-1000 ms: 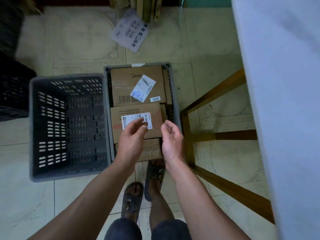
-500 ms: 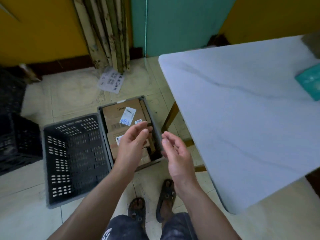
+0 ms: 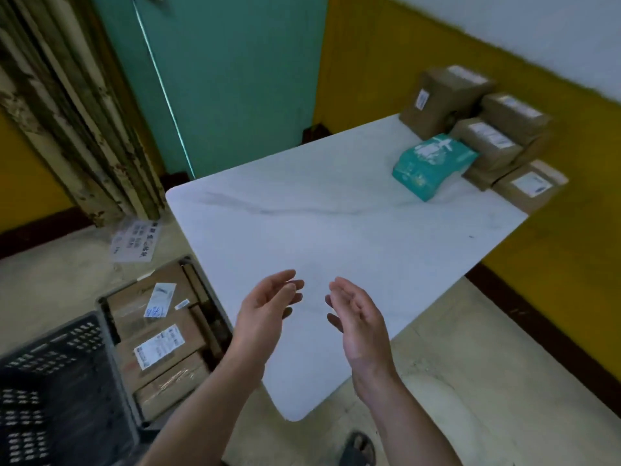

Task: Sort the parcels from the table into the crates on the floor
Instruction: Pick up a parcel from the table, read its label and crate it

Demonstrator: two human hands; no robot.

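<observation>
My left hand (image 3: 267, 312) and my right hand (image 3: 358, 319) hover empty over the near part of the white table (image 3: 336, 237), palms facing each other, fingers apart. At the table's far right corner lie several brown cardboard parcels (image 3: 489, 142) and one teal soft pack (image 3: 433, 161). On the floor to the left stands a grey crate (image 3: 201, 284) holding several brown labelled boxes (image 3: 158, 344). Beside it, further left, a second grey crate (image 3: 57, 395) with slotted walls appears to hold nothing.
A printed plastic bag (image 3: 134, 242) lies on the tiled floor behind the crates, near old wooden planks (image 3: 80, 122) leaning on the yellow wall. A teal door (image 3: 228, 79) stands behind the table. My sandalled foot (image 3: 358, 449) shows below the table's near corner.
My view has swung up from the crates to the table. Both hands, empty throughout, have moved from above the filled crate to above the table's near end.
</observation>
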